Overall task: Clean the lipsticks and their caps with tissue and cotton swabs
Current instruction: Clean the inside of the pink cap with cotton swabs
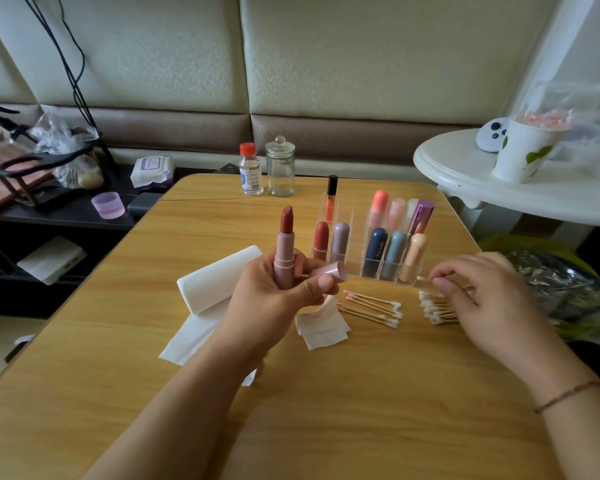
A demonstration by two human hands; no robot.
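Note:
My left hand (278,292) grips an open pink lipstick (284,249) upright, its brick-red bullet showing, and also holds the pink cap (329,273) between thumb and fingers. My right hand (482,299) pinches a single cotton swab (425,278) over a pile of clean swabs (435,308). Several used swabs (373,308) with pink tips lie between my hands. Folded tissue squares (321,329) sit below my left hand. A tissue roll (219,278) lies on the left.
A clear organizer (371,244) with several lipsticks stands at the back of the wooden table (361,393). Behind it are a red-capped bottle (250,169) and a glass jar (280,168). A white side table (465,174) stands at the right, a foil bag (555,278) beside my right hand.

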